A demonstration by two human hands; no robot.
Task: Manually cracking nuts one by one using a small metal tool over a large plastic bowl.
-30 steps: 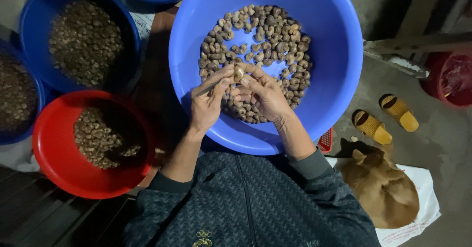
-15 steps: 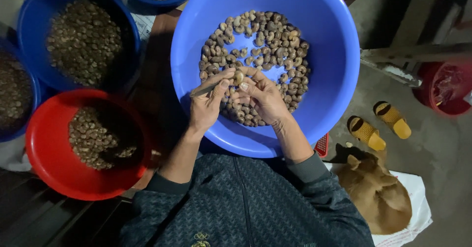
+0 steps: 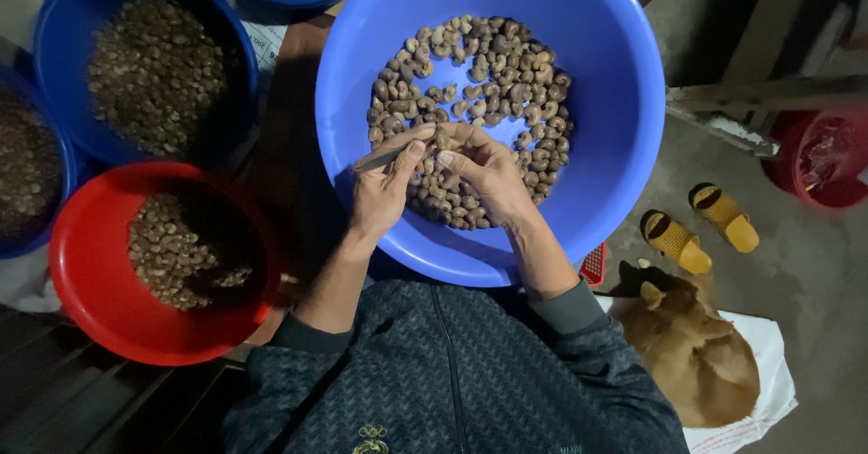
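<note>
A large light-blue basin (image 3: 615,101) holds a layer of brown cashew nuts (image 3: 488,65). Both hands work together over its near side. My left hand (image 3: 384,187) grips a thin metal tool whose blade points left. My right hand (image 3: 479,169) pinches a single nut (image 3: 443,136) at its fingertips, touching the left thumb. The nut is mostly hidden by the fingers.
A red basin (image 3: 81,264) with pale nuts sits at lower left. Dark-blue basins (image 3: 54,56) of nuts stand behind it and at the far left. A tan dog (image 3: 692,354) lies on a white sack at right, near two yellow slippers (image 3: 701,223) and a red bucket (image 3: 818,160).
Both hands have stayed together over the basin, working the nut with small finger movements. The view has shifted slightly.
</note>
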